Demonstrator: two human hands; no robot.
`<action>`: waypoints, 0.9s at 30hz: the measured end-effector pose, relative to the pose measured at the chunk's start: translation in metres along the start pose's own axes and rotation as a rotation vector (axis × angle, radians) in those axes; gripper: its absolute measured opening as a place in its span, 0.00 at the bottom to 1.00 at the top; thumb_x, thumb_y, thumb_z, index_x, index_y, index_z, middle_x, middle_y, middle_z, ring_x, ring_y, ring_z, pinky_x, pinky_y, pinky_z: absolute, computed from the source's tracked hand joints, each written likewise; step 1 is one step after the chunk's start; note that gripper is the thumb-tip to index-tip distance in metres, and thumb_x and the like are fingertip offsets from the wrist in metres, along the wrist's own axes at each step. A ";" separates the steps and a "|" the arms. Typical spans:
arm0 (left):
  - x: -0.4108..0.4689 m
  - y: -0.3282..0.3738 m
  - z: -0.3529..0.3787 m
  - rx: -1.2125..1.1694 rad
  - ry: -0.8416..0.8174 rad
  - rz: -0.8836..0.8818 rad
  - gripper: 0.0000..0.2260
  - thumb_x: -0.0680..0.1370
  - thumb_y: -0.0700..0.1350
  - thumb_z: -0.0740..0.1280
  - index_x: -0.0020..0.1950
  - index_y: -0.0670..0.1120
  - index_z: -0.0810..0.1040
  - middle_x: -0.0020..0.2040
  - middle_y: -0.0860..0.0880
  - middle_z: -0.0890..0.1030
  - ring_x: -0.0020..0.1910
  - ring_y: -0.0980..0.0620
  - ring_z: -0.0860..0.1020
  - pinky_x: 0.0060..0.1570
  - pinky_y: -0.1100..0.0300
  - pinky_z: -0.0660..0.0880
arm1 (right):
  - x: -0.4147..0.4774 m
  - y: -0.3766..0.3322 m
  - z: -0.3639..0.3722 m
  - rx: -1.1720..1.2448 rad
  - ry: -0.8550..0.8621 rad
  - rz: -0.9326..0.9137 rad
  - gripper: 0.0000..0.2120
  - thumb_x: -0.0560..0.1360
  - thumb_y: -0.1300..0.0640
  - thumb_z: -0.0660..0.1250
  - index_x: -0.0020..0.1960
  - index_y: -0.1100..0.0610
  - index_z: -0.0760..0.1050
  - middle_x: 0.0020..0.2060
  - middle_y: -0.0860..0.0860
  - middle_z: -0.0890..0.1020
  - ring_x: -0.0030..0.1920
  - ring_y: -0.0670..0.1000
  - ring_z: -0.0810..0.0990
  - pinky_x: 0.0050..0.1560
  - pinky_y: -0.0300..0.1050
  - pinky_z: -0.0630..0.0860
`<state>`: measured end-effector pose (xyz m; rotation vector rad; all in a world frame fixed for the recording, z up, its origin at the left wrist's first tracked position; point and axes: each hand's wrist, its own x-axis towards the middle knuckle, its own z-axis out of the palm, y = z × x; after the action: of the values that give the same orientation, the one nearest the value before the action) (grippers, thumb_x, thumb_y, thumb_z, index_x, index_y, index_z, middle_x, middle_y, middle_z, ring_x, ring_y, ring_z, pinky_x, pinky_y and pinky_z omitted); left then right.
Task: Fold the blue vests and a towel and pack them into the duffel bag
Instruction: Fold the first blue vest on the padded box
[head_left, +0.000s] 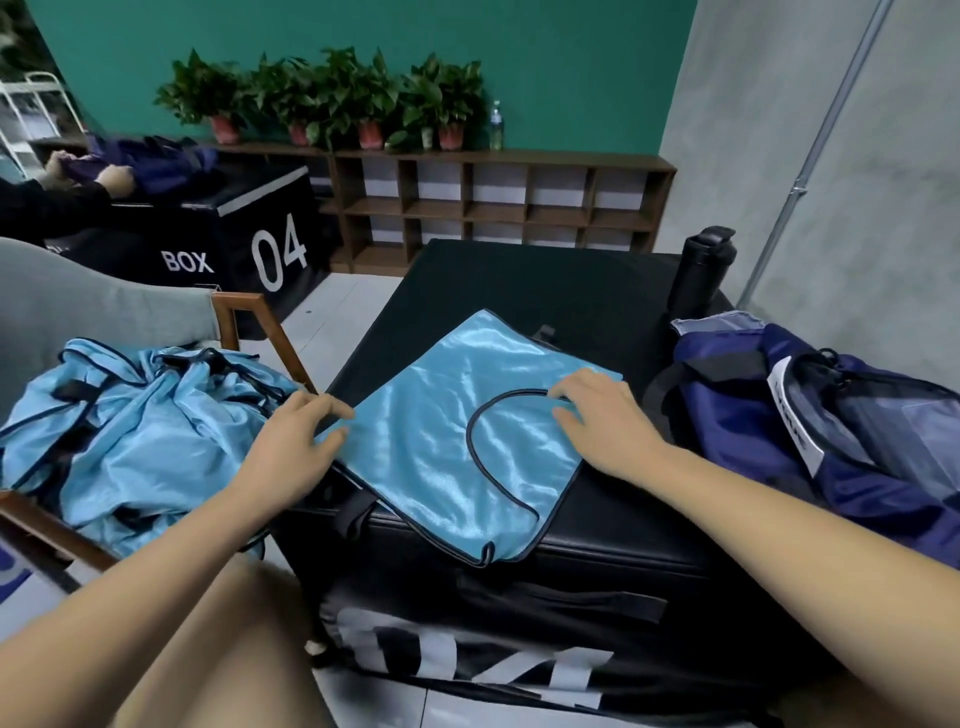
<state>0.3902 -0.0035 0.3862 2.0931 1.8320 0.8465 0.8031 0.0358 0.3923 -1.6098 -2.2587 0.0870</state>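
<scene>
While left hand (298, 441) is pinching blue vest (457, 441) at its 9 o'clock corner | right hand (602, 421) is pressing, fingers flat | risk: slick fabric likely slipping, skewing fold

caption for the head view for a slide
Left hand pinches a blue vest on a black box, right hand presses it flat; vest pile left, duffel bag right.

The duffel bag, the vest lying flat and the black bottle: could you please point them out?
duffel bag (737, 447), head view, navy side fabric.
flat vest (441, 431), head view, middle of the cloth.
black bottle (698, 275), head view, its body.
</scene>
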 end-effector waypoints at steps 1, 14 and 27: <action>0.001 -0.005 0.002 0.002 -0.018 -0.008 0.08 0.82 0.46 0.71 0.55 0.60 0.81 0.57 0.53 0.76 0.54 0.53 0.77 0.57 0.57 0.70 | -0.008 -0.013 0.001 0.077 -0.013 -0.047 0.13 0.84 0.49 0.64 0.67 0.49 0.78 0.61 0.45 0.77 0.65 0.52 0.74 0.72 0.57 0.68; -0.010 -0.030 0.007 -0.070 -0.079 0.017 0.03 0.82 0.52 0.72 0.52 0.58 0.86 0.57 0.61 0.82 0.58 0.62 0.79 0.62 0.56 0.73 | -0.110 -0.103 0.033 -0.062 -0.210 -0.438 0.34 0.78 0.27 0.62 0.76 0.46 0.67 0.73 0.47 0.68 0.72 0.51 0.68 0.74 0.49 0.66; -0.075 -0.043 -0.028 0.023 -0.211 0.255 0.18 0.76 0.67 0.70 0.62 0.62 0.83 0.67 0.64 0.75 0.69 0.57 0.75 0.70 0.61 0.68 | -0.134 -0.099 0.040 0.049 0.058 -0.496 0.08 0.75 0.60 0.67 0.54 0.55 0.76 0.50 0.48 0.77 0.49 0.54 0.74 0.51 0.50 0.74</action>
<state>0.3349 -0.0732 0.3662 2.3637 1.4988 0.6298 0.7387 -0.1162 0.3458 -0.9749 -2.5135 -0.0325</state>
